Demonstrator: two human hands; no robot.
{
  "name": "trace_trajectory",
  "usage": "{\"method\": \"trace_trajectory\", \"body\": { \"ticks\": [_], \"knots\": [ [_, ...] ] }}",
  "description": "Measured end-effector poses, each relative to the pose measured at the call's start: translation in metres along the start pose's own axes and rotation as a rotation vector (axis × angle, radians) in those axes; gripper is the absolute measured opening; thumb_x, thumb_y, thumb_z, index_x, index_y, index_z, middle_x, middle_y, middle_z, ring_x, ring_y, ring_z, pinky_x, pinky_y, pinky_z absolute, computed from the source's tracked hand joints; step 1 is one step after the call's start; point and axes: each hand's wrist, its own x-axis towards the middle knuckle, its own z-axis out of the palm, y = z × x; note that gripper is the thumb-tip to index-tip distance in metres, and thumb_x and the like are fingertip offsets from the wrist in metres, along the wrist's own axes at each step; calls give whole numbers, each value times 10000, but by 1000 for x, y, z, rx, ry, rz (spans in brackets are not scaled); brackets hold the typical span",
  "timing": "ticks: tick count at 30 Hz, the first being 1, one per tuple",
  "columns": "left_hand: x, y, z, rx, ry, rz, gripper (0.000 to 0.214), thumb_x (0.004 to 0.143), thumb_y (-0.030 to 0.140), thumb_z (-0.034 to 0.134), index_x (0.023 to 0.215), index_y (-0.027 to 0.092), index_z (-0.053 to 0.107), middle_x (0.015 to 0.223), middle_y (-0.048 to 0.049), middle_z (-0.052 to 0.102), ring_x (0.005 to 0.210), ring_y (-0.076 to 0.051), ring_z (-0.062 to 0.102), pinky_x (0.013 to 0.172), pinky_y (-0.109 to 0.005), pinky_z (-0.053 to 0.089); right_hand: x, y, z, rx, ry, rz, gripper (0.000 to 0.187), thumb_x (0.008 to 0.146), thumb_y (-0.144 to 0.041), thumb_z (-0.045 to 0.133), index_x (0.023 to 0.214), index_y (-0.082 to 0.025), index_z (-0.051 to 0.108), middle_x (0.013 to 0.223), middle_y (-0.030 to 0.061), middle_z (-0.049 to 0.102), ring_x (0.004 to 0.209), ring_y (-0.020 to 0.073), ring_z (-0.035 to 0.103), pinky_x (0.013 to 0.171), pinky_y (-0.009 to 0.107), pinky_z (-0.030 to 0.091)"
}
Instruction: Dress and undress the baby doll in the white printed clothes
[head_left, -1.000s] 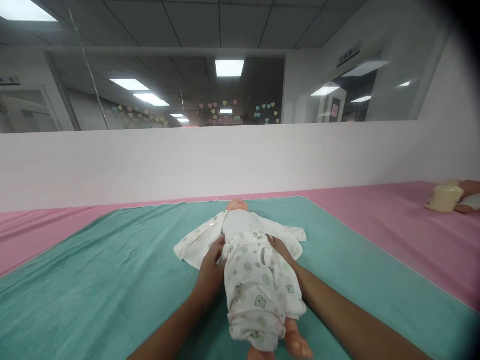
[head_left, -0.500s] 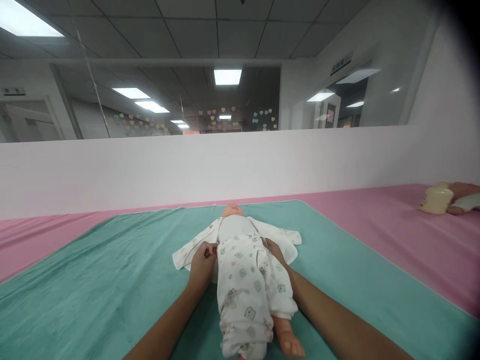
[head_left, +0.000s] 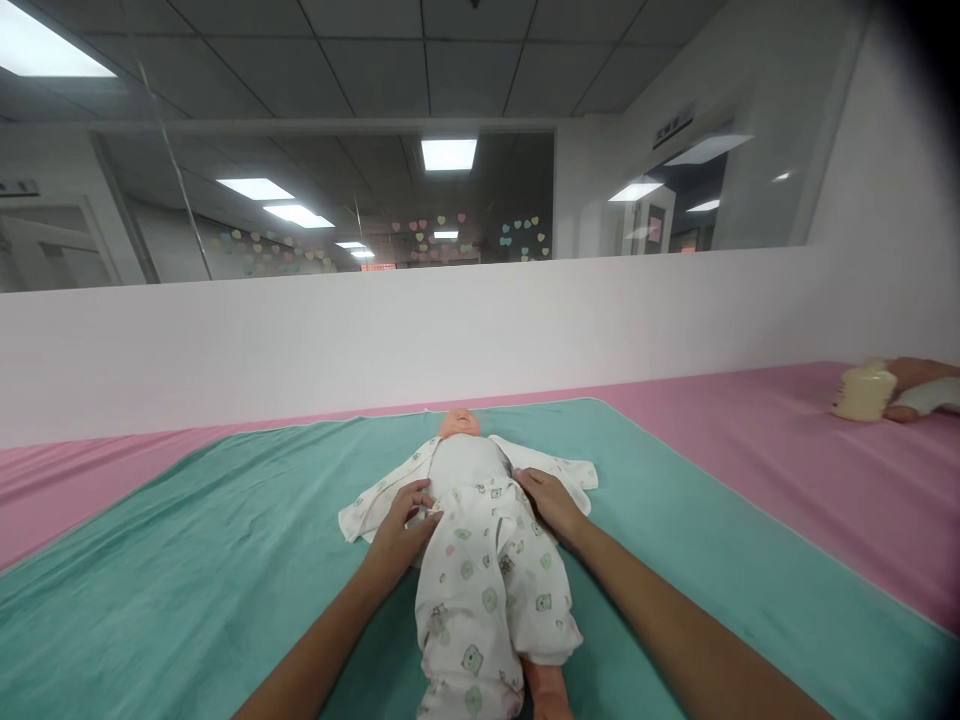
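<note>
At doll (head_left: 460,424) waist, you had L hand (head_left: 396,530) curled on printed sleepsuit (head_left: 480,590), grip unclear; R hand (head_left: 550,503) lay flat, open, on opp. side. Doll lay face-up on teal mat (head_left: 187,540), head away from you.

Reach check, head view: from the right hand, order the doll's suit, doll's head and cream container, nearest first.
1. Doll's suit: touching, directly left of the right hand.
2. Doll's head: up and left, at the far edge of the teal mat.
3. Cream container: far right, on the pink sheet.
</note>
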Motion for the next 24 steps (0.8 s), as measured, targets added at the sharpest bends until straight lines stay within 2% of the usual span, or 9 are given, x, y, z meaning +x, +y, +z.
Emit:
{"method": "trace_trajectory", "body": {
  "ticks": [4,8,10,12,15,19,21,24],
  "knots": [
    [0,6,-2,51,-44,-38,206,812,401,471,775,199,494,1304,-64,413,1196,-207,406,943,-310,394,3,0,1,42,-94,2,339,748,-507,500,740,-172,555,700,-8,519,664,136,446,612,237,348],
    [-3,14,-4,204,-80,65,191,793,364,523,735,200,442,1292,-54,426,1202,-207,401,943,-305,392,1,-6,-5,113,-255,-27,296,703,-458,590,772,-174,545,695,-13,483,636,115,420,582,220,322],
    [-5,17,-5,303,-72,139,187,810,337,508,713,200,426,1269,-46,454,1184,-208,419,941,-324,389,1,-9,-8,70,-325,-68,272,679,-417,629,748,-177,522,683,-25,459,628,105,404,572,215,306],
    [-6,17,-6,404,-72,220,167,837,296,464,708,203,414,1240,-34,486,1133,-198,460,888,-325,418,0,-12,-9,-20,-342,-123,258,681,-388,632,716,-180,483,672,-39,433,614,95,380,565,210,297],
    [-5,10,-5,548,-77,331,117,858,220,403,748,203,440,1169,-36,537,1008,-183,524,793,-317,450,-3,-19,-7,-226,-266,-244,219,715,-334,593,690,-186,433,663,-50,421,596,87,365,566,211,303],
    [-5,5,-1,675,-34,452,147,864,162,360,885,191,502,1018,-57,579,935,-199,522,788,-338,439,-13,-29,0,-596,-114,-484,72,774,-239,508,747,-201,453,704,-42,482,623,101,416,588,224,320],
    [-8,9,1,662,-1,461,181,858,142,357,944,191,508,962,-53,578,895,-200,517,767,-335,436,-17,-32,2,-757,-64,-605,33,808,-213,457,781,-203,473,787,-19,521,651,110,448,599,237,334],
    [-13,21,3,544,-19,447,238,839,111,360,1002,204,507,982,-45,566,908,-187,506,777,-315,432,-21,-32,4,-887,9,-731,97,846,-201,400,825,-196,495,904,26,552,707,129,489,626,257,375]
  ]
}}
